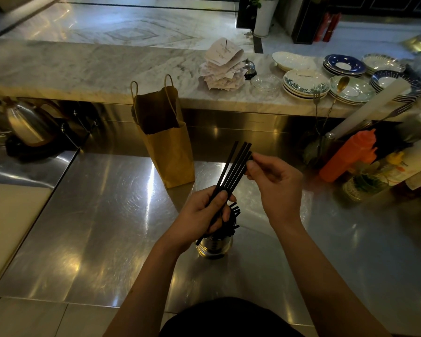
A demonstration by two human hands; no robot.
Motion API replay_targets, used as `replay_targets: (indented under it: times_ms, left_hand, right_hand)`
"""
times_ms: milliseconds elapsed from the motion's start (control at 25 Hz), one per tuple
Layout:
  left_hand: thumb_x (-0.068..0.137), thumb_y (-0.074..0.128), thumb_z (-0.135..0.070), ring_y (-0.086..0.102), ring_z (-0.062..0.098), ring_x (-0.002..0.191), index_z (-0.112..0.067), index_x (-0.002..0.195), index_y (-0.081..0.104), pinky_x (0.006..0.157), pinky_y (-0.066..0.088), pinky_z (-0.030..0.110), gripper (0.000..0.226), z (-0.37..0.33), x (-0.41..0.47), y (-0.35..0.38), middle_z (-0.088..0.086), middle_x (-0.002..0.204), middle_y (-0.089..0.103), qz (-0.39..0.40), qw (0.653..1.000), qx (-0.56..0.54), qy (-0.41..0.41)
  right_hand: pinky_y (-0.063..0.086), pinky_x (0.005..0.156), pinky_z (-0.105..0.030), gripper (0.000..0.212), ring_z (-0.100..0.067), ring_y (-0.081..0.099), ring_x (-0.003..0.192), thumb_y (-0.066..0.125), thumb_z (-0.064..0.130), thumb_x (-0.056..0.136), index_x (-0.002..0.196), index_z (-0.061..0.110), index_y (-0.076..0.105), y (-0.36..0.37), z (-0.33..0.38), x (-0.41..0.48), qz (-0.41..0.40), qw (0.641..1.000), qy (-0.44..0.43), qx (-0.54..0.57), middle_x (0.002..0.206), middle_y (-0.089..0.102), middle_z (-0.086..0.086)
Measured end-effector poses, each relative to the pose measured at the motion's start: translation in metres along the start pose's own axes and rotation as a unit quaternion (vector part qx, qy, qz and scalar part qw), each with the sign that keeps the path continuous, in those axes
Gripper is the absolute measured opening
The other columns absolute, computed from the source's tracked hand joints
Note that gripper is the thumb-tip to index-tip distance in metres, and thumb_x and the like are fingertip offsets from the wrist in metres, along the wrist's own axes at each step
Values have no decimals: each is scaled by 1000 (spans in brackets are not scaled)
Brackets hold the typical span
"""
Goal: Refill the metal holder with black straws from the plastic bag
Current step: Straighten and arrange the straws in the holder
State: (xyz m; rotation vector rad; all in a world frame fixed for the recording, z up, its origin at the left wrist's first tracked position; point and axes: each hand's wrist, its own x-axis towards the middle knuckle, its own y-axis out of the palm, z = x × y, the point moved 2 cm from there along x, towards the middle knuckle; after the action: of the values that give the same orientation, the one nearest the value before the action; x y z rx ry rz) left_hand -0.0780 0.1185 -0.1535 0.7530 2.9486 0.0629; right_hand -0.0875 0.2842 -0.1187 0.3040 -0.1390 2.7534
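A bundle of several black straws (233,167) slants up to the right above the steel counter. My left hand (204,215) grips the bundle near its lower part. My right hand (275,183) pinches the upper ends of the straws with thumb and fingertips. Right below my left hand stands the shiny metal holder (215,246), with more black straws (232,220) sticking out of it. My left hand hides much of the holder's mouth. No plastic bag shows in this view.
A brown paper bag (167,142) with handles stands open just behind the straws. A metal kettle (27,125) sits far left. An orange squeeze bottle (347,156) and jars stand at right. Stacked plates (304,83) and speared receipts (222,66) lie on the marble ledge.
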Motion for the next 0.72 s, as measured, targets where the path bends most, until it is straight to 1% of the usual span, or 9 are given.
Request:
replay_targets:
  times_ms: [120, 280, 360, 440, 560, 640, 720]
  left_hand:
    - [102, 41, -28, 40, 10, 41, -14, 101, 61, 49, 36, 30, 26, 1, 0, 0, 3, 67, 58, 2, 1000, 0, -2]
    - [99, 41, -32, 40, 11, 41, -14, 102, 61, 48, 37, 29, 27, 1, 1, 2, 3, 67, 58, 2, 1000, -3, -3]
    - [99, 42, -32, 40, 11, 42, -13, 102, 62, 47, 37, 28, 27, 1, 1, 1, 3, 67, 58, 4, 1000, -5, -5]
    - [100, 41, -31, 39, 11, 42, -13, 102, 62, 47, 37, 26, 27, 1, 1, 1, 3, 67, 58, 6, 1000, -8, -4]
    - [100, 41, -30, 39, 11, 41, -13, 102, 61, 46, 37, 25, 27, 1, 1, 0, 4, 68, 58, 5, 1000, -6, -3]
    - [101, 41, -29, 39, 11, 41, -12, 102, 61, 46, 37, 25, 27, 1, 1, 0, 3, 68, 58, 6, 1000, -5, -3]
    - [102, 41, -28, 39, 10, 41, -10, 103, 61, 47, 37, 25, 27, 1, 0, 1, 3, 67, 58, 15, 1000, 0, -4]
  right_hand:
    - [58, 70, -26, 18, -12, 72, 77, 67, 4, 87, 104, 2, 72, -1, -1, 1, -24, 1000, -10, -3, 87, 74, -1]
    - [58, 69, -27, 15, -13, 72, 76, 67, 4, 87, 101, 4, 72, 1, -1, -2, -30, 1000, -7, 2, 86, 74, 0]
    - [60, 73, -34, 11, -13, 72, 77, 68, 7, 87, 97, 6, 72, 0, 0, -1, -28, 1000, -10, -11, 84, 74, 0]
    - [60, 78, -42, 7, -15, 72, 79, 69, 10, 87, 92, 13, 72, -3, 1, 3, -18, 1000, -8, -21, 84, 74, -1]
    - [59, 81, -47, 8, -16, 72, 83, 70, 12, 86, 88, 20, 71, -5, 3, 9, 1, 1000, 4, -23, 86, 74, -1]
    - [60, 79, -43, 10, -15, 72, 83, 69, 12, 86, 93, 18, 70, -5, 8, 12, 10, 1000, 9, -13, 87, 73, -1]
    - [61, 74, -32, 21, -13, 72, 82, 68, 10, 87, 105, 19, 66, -4, 15, 17, 40, 999, 21, 12, 90, 73, -2]
